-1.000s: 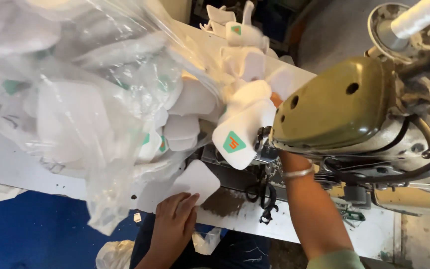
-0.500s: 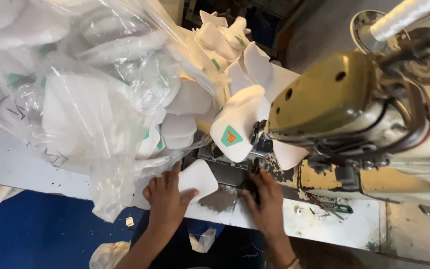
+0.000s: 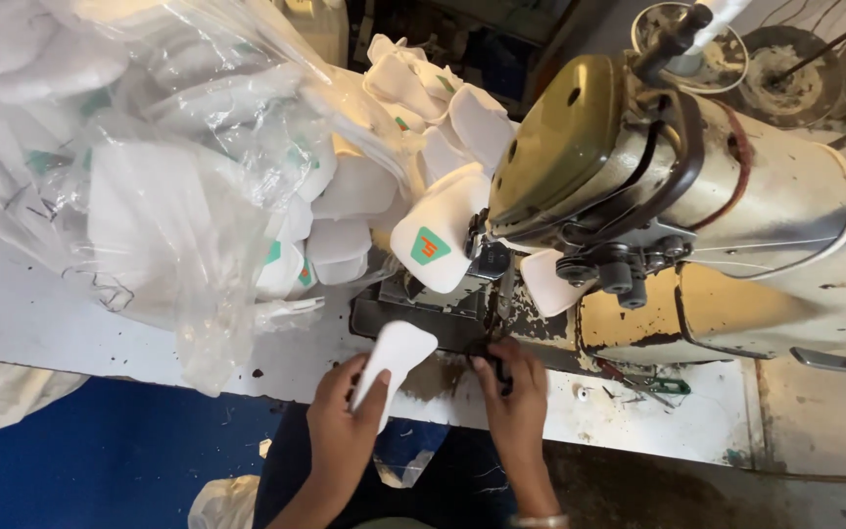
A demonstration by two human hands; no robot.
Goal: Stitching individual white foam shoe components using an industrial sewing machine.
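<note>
Left hand (image 3: 343, 431) fingers pinch a white foam piece (image 3: 394, 358) beside the sewing machine (image 3: 638, 216); right hand (image 3: 513, 392) fingers, pressed together by its needle, risk a prick.

The curved foam-like piece (image 3: 396, 355) held in the left hand (image 3: 343, 431) is plain white. The shaped fabric pad (image 3: 440, 240) hanging by the needle is white with a green patch bearing an orange mark. The worn metal sewing machine (image 3: 736, 225) is cream with an olive-gold end plate and rusty chips. The clear plastic bag (image 3: 159, 167) shows white pieces with green patches, probably alike. The work table (image 3: 51, 323) is scuffed white, the floor (image 3: 100, 460) below blue
</note>
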